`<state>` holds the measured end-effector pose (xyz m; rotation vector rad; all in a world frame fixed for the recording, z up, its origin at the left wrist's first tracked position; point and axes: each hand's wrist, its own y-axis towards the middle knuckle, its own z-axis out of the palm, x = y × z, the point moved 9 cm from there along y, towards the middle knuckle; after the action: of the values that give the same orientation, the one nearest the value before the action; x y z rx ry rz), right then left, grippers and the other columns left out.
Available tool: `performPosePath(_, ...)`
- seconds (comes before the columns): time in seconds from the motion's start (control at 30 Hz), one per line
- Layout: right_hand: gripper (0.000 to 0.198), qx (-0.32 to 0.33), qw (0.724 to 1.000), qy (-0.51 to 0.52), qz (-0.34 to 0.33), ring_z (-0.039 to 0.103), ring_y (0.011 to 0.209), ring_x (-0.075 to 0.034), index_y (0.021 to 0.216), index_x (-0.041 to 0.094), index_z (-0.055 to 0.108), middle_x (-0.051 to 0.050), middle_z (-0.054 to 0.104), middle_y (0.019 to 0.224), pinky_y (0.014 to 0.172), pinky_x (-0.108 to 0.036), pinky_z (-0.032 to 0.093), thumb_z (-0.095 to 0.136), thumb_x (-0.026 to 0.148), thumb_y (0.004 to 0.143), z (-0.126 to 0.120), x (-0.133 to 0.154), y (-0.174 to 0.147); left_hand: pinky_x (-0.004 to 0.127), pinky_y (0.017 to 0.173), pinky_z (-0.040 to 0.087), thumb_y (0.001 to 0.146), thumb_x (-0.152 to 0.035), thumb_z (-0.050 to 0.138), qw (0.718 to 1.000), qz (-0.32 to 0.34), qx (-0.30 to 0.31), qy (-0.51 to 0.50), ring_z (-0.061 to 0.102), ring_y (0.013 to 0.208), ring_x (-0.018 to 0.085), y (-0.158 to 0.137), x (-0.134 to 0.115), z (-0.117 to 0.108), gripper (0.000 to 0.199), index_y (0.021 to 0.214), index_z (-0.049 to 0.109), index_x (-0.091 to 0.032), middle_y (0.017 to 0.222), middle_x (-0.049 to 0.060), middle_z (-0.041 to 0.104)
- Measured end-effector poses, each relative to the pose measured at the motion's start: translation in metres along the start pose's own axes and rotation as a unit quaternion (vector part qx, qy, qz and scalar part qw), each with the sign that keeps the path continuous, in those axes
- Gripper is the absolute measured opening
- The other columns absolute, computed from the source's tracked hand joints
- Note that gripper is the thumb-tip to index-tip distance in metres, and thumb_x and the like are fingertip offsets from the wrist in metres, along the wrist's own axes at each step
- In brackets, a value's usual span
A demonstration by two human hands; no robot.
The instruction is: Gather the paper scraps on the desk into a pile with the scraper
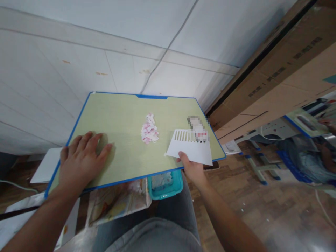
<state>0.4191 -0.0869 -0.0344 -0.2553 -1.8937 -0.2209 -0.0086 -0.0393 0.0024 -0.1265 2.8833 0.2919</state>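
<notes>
My left hand (82,157) lies flat on the left part of the green desk top (120,154), fingers spread and nothing in them. At the right front edge, my right hand (191,168) pinches the near edge of a white sheet (193,149) that has a row of slots along its far side. The thumb is on top; the other fingers are mostly hidden under the sheet. Between my hands, a small heap of white and pink paper scraps (149,131) sits on the desk. Just beyond the sheet lies a blurred-out flat object (196,126), partly covered by it.
Beneath the front edge are a teal plastic basket (166,187) with pale contents and an open bag-like container (118,203). A wall with a grey cable (168,49) stands behind the desk. Large cardboard boxes (275,84) rise at the right; another person sits at far right.
</notes>
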Motion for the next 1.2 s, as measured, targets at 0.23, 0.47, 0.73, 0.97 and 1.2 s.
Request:
performPosePath(0.23,0.048,0.006,1.000,0.017,0.010,0.077,0.072,-0.033,0.065,0.034,0.072,-0.004,0.071,0.062,0.104,-0.053,0.073,0.084,0.071,0.093,-0.004,-0.002,0.000,0.079,0.150,0.032,0.115,-0.079,0.017,1.000,-0.003,0.010,-0.001,0.044,0.184,0.050,-0.005,-0.001,0.000,0.101,0.178,0.063,-0.015,0.194,0.024,0.054)
performPosePath(0.47,0.044,0.006,0.998,0.051,0.023,0.072,0.064,-0.029,0.064,0.033,0.070,-0.003,0.074,0.063,0.084,-0.047,0.073,0.084,0.067,0.089,-0.006,0.002,-0.001,0.077,0.149,0.034,0.114,-0.075,0.016,1.000,-0.011,0.016,0.012,0.043,0.184,0.051,-0.006,-0.002,0.000,0.103,0.179,0.062,-0.010,0.195,0.024,0.053)
performPosePath(0.73,0.042,0.032,0.997,0.058,0.032,0.070,0.062,-0.027,0.060,0.032,0.074,-0.005,0.078,0.063,0.072,-0.043,0.068,0.078,0.062,0.089,-0.007,0.003,0.003,0.078,0.149,0.033,0.116,-0.075,0.025,1.000,-0.011,0.016,0.006,0.043,0.184,0.048,-0.002,0.003,0.002,0.091,0.177,0.063,-0.019,0.194,0.022,0.054)
performPosePath(0.97,0.033,0.042,0.996,0.064,0.044,0.074,0.066,-0.029,0.066,0.032,0.073,-0.005,0.080,0.066,0.074,-0.044,0.072,0.083,0.058,0.084,-0.004,0.000,0.002,0.075,0.148,0.038,0.116,-0.074,0.028,1.000,-0.001,0.003,0.006,0.048,0.179,0.049,0.002,0.002,0.000,0.088,0.171,0.068,-0.018,0.189,0.024,0.060)
performPosePath(1.2,0.027,0.031,0.993,0.099,0.057,0.076,0.066,-0.029,0.068,0.032,0.068,-0.004,0.078,0.067,0.069,-0.043,0.071,0.080,0.055,0.077,-0.004,-0.003,0.003,0.067,0.150,0.038,0.116,-0.074,0.031,1.000,0.014,-0.015,0.017,0.051,0.178,0.046,0.004,0.004,0.001,0.088,0.171,0.068,-0.016,0.188,0.023,0.060)
